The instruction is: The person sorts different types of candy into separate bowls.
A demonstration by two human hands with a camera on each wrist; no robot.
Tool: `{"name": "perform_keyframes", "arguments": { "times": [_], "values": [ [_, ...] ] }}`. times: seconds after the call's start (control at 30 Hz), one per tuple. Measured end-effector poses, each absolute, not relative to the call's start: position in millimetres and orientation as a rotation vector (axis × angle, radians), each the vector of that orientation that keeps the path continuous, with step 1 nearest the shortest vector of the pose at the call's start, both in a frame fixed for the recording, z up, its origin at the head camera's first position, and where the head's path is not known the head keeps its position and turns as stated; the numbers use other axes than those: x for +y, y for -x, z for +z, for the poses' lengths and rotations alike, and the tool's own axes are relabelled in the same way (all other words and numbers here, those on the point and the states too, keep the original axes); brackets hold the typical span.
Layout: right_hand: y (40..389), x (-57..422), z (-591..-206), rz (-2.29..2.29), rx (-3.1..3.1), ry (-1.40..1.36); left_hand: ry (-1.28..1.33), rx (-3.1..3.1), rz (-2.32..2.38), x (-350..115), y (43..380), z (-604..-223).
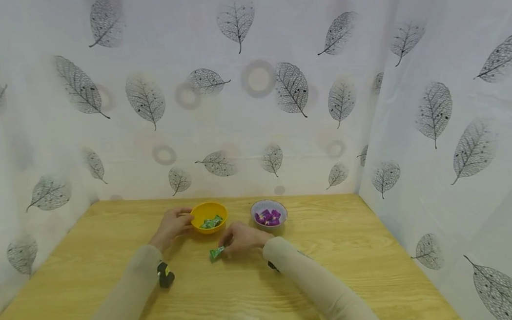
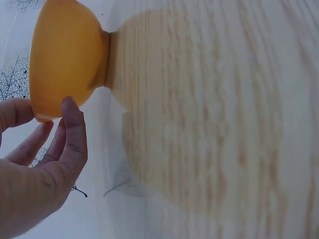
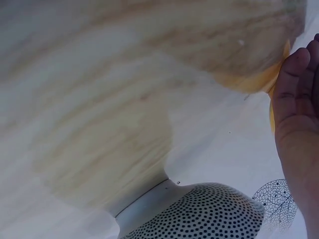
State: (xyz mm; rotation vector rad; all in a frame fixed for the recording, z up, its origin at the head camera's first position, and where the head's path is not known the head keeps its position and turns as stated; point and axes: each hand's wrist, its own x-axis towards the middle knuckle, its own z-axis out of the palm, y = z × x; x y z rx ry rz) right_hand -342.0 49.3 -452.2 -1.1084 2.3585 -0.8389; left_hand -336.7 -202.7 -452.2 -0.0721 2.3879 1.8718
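My left hand [image 1: 172,227] is at the left side of a yellow bowl [image 1: 201,228], gripping it by the rim. From the left wrist, the yellow bowl [image 2: 67,55] stands on its foot with fingertips of the left hand [image 2: 52,164] at its rim and outer wall. Several green wrapped candies [image 1: 211,223] lie inside it. In front of that bowl my right hand [image 1: 244,237] pinches one green wrapped candy [image 1: 216,253] low over the table. In the right wrist view the right hand [image 3: 301,104] shows at the edge, its candy hidden.
Right of the yellow bowl is a white bowl [image 1: 257,220] with several purple wrapped candies [image 1: 268,217]; its dotted outside [image 3: 204,214] shows from the right wrist. Both bowls stand on a wooden table [image 1: 331,243], near its back edge. A leaf-printed curtain [image 1: 219,128] surrounds the back and sides.
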Motion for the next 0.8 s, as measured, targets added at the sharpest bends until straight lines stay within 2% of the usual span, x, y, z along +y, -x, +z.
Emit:
{"name": "perform_keyframes", "arguments": {
  "times": [0.43,0.8],
  "values": [
    [346.5,45.4,-440.6,-0.908,2.444,1.164,0.048,2.396,1.879,-204.9,335.7,-447.6],
    [348.4,43.8,-434.6,-1.049,2.548,1.095,0.025,2.388,1.897,-203.7,334.6,-453.0]
  ]
}}
